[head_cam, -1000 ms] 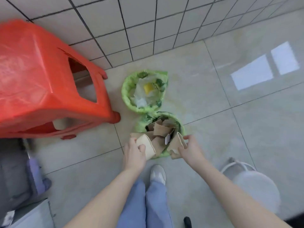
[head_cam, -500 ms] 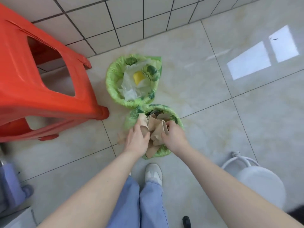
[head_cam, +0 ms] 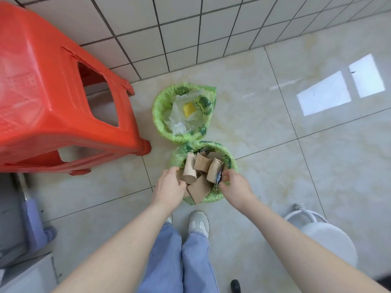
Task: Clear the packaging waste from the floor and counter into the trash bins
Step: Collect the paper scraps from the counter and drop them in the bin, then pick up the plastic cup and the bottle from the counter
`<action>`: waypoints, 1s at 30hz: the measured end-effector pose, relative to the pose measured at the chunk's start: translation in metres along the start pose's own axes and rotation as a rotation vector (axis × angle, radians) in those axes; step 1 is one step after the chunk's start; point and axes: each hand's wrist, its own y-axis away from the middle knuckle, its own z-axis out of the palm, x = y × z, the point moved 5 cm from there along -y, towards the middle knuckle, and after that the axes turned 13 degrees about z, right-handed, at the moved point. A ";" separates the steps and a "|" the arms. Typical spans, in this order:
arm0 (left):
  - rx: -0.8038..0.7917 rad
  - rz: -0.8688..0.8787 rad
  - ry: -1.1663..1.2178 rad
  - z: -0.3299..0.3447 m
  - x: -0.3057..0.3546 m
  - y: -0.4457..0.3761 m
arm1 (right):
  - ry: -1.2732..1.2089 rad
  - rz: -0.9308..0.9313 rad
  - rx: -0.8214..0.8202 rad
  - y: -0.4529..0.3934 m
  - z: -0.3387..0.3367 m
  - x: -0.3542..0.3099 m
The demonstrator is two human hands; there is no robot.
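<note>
- Down on the tiled floor [head_cam: 275, 127], two small trash bins lined with green bags stand touching each other, one behind the other from the person's view.
- Nearer bin [head_cam: 229, 160]: it is heaped with brown cardboard pieces [head_cam: 201, 166], among them rolled tubes and flat torn scraps that rise above the rim and hang over its near edge.
- Left hand [head_cam: 170, 188]: it sits at the left side of the heap, its fingers [head_cam: 182, 183] curled in against a cardboard tube [head_cam: 189, 169]; it seems to grip that tube or the scrap just beneath, but the exact hold is hidden by the hand's back.
- Right hand [head_cam: 236, 187]: it sits at the right edge of the same bin, fingers bent and pinching a thin dark-edged scrap [head_cam: 218, 176] that stands upright beside a second tube.
- Both hands are low over the bin, one on each side of the cardboard, with the heap between them.
- Farther bin [head_cam: 157, 115]: it holds crumpled clear plastic [head_cam: 179, 121] and a yellow piece [head_cam: 189, 108].
- An orange plastic stool [head_cam: 42, 92] stands to the left, near the bins but apart from them.
- A white round seat [head_cam: 330, 240] shows at lower right, and the person's blue trousers and a white shoe [head_cam: 198, 223] at the bottom.
</note>
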 end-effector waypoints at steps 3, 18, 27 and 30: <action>0.110 -0.026 0.165 -0.027 0.015 0.026 | -0.016 -0.084 -0.017 0.032 -0.012 -0.018; 0.655 -0.135 0.667 -0.218 0.060 0.273 | 0.181 -0.735 0.003 0.332 -0.057 -0.189; 1.183 -0.333 0.724 -0.306 -0.001 0.483 | 0.300 -1.062 -0.120 0.519 0.025 -0.264; 1.324 -0.354 0.762 -0.328 -0.022 0.549 | 0.357 -1.152 -0.174 0.580 0.065 -0.271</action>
